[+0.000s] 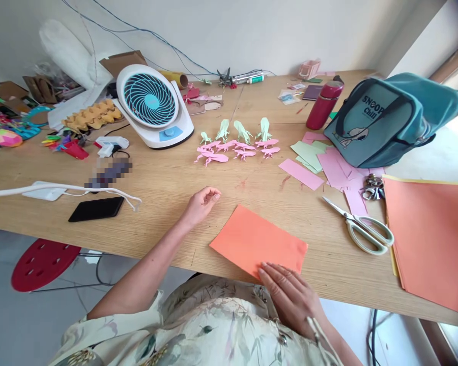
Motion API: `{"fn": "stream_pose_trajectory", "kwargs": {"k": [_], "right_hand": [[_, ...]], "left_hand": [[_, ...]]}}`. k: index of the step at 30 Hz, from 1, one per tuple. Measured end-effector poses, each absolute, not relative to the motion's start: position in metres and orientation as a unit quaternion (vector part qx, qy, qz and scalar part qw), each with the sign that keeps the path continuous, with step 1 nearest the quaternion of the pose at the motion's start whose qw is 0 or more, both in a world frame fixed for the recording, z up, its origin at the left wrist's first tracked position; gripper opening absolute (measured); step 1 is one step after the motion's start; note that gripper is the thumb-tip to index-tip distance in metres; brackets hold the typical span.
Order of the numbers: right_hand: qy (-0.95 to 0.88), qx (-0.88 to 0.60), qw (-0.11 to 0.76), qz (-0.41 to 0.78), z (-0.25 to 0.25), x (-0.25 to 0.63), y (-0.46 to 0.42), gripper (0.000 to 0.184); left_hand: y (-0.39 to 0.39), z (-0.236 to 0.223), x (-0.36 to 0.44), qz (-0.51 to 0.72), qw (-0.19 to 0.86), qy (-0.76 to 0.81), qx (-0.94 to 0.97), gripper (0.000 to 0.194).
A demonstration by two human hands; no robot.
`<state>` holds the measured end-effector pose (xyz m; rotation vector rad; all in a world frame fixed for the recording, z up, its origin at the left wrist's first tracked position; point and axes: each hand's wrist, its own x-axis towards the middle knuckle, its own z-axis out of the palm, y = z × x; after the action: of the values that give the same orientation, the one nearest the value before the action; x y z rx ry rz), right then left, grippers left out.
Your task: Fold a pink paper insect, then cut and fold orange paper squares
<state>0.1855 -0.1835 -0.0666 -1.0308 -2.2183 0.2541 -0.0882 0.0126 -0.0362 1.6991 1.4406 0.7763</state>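
A sheet of orange paper (pixel 257 239), seemingly folded, lies at an angle near the table's front edge. My right hand (pixel 290 292) rests flat on its lower right part, fingers stretched out. Beyond the sheet's left corner, my left hand (pixel 202 204) hovers at or just above the wood, fingers curled in and nothing visible in them. Farther back stand several pink folded paper figures (pixel 216 156) and a row of pale green ones (pixel 243 132). To the right lie scissors (pixel 366 231) with pale handles, partly spread.
A stack of orange sheets (pixel 435 239) fills the right edge. Pink and green paper pieces (pixel 301 174) lie before a teal bag (pixel 381 119) and a red bottle (pixel 324 105). On the left are a fan (pixel 150 101), a black phone (pixel 96 209) and a white cable (pixel 61 190).
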Motion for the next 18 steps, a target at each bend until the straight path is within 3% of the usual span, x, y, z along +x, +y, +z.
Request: {"fn": "stream_pose_trajectory", "kwargs": {"k": [5, 8, 11, 14, 18], "right_hand": [[-0.53, -0.583, 0.512, 0.342, -0.023, 0.185, -0.164, 0.024], [-0.296, -0.562, 0.61, 0.475, -0.008, 0.187, -0.141, 0.022], [-0.178, -0.503, 0.633, 0.561, -0.01, 0.19, -0.118, 0.028], [-0.125, -0.481, 0.65, 0.575, -0.023, 0.192, -0.103, 0.029], [-0.097, -0.476, 0.657, 0.576, -0.04, 0.192, -0.094, 0.027]], "left_hand": [[0.007, -0.018, -0.082, 0.316, 0.516, 0.524, 0.6, 0.057], [0.0, -0.003, -0.071, 0.306, 0.648, 0.482, 0.503, 0.071], [-0.009, 0.007, -0.06, 0.303, 0.732, 0.414, 0.448, 0.081], [-0.018, 0.014, -0.048, 0.289, 0.813, 0.304, 0.404, 0.084], [-0.026, 0.019, -0.031, 0.288, 0.816, 0.268, 0.424, 0.069]]}}
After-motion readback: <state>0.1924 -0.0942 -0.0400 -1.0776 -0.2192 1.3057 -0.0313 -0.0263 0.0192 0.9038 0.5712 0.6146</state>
